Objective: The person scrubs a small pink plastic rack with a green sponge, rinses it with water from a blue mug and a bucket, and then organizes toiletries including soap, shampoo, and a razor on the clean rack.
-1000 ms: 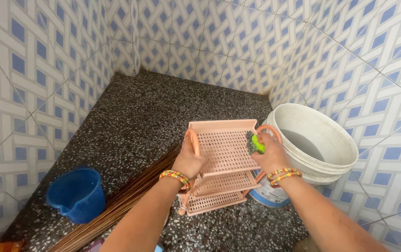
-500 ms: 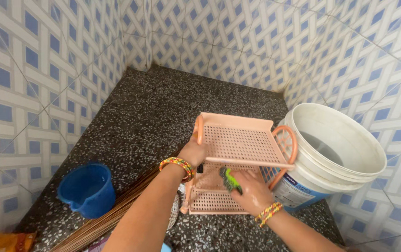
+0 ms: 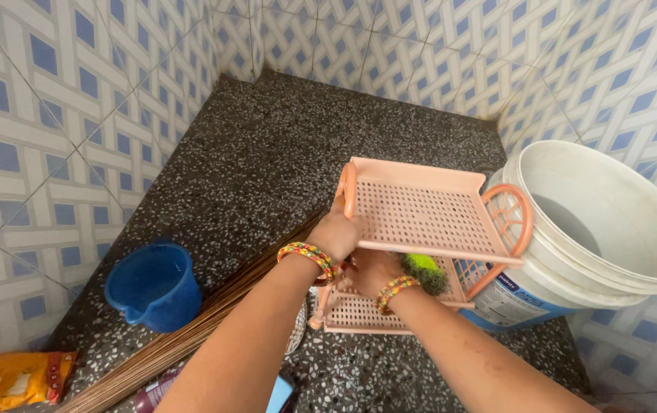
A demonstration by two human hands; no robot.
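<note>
— Where is the rack, and why is it held that way?

— I see the peach plastic tiered rack (image 3: 420,222) standing on the dark speckled floor (image 3: 267,153), touching the white bucket (image 3: 611,222) on its right. My left hand (image 3: 338,235) is closed around the rack's orange side post at its left edge; I judge that this steadies the rack.

— And the other hand?

— My right hand (image 3: 373,271) reaches in under the rack's top shelf, over the middle shelf, gripping a green scrubber (image 3: 422,272). The wrist bends inward and the forearm crosses up from below the rack.

— What else is near the rack?

— To its left lie a bundle of broom sticks (image 3: 191,336) and a blue bucket (image 3: 152,284). Farther left sits an orange packet (image 3: 15,378).
</note>
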